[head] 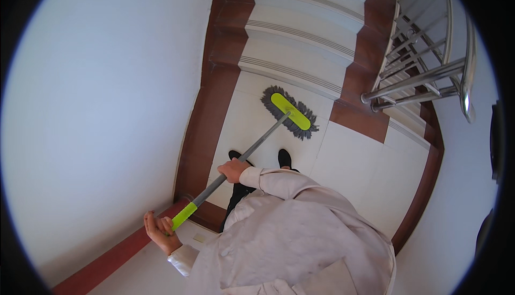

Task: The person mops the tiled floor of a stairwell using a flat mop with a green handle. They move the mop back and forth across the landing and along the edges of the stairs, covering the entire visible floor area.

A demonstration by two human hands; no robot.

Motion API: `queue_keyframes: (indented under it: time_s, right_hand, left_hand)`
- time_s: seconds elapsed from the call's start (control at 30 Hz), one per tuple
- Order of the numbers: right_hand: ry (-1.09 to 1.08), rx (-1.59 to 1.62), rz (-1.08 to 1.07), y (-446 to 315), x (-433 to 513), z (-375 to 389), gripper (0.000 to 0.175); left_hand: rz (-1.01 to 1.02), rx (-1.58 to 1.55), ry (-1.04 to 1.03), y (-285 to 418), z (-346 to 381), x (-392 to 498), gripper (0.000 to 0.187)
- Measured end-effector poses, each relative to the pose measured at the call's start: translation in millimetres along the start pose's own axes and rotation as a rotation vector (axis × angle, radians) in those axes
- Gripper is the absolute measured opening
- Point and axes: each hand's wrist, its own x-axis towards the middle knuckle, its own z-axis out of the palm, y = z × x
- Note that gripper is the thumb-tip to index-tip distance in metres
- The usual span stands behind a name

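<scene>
A flat mop lies head-down on the landing, with a lime-green plate point(290, 112) and a fringe of grey strands point(273, 107) around it. Its grey pole point(261, 138) slants down-left to a lime-green grip point(184, 217). Partway along the pole, my right hand point(234, 170) is closed around it. My left hand point(161, 230) holds the grip at the top end, some of its fingers loosely curled. The mop head rests on white tiles point(277, 79) just below the lowest step.
Steps point(293, 37) with brown borders rise ahead. A metal railing point(418, 81) stands right, beside another flight point(410, 124). A white wall point(108, 93) closes the left side, with a red-brown skirting band point(120, 250) low down. My black shoes point(285, 158) are close behind the mop.
</scene>
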Motion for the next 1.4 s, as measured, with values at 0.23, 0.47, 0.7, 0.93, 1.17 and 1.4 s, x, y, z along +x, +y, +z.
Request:
queue_keyframes:
  time_s: [0.23, 0.47, 0.7, 0.93, 1.17, 1.4]
  right_hand:
    - [0.015, -0.075, 0.237, 53.0, -56.2, 6.0, 0.014]
    - [-0.084, -0.145, 0.407, 112.1, -115.2, -31.1, 0.018]
    - [-0.167, -0.098, 0.229, 45.4, -50.8, -20.3, 0.019]
    - [-0.188, -0.226, -0.161, -27.9, 63.3, 24.1, 0.007]
    - [0.181, -0.247, -0.251, -17.2, 124.9, 20.6, 0.007]
    - [-0.032, -0.295, -0.272, -22.1, 87.8, 68.7, 0.008]
  left_hand:
    - [-0.203, 0.093, -0.067, -47.8, 36.9, -5.7, 0.006]
    - [-0.346, 0.013, -0.350, -92.3, 95.5, -12.7, 0.004]
    - [-0.185, -0.046, -0.086, -59.4, 24.7, 2.9, 0.005]
    - [0.090, -0.093, 0.265, -2.6, -39.3, -11.0, 0.007]
    - [0.255, 0.002, 0.255, -24.1, 8.9, -3.3, 0.007]
    - [0.091, -0.061, 0.451, -20.2, -46.2, -38.2, 0.004]
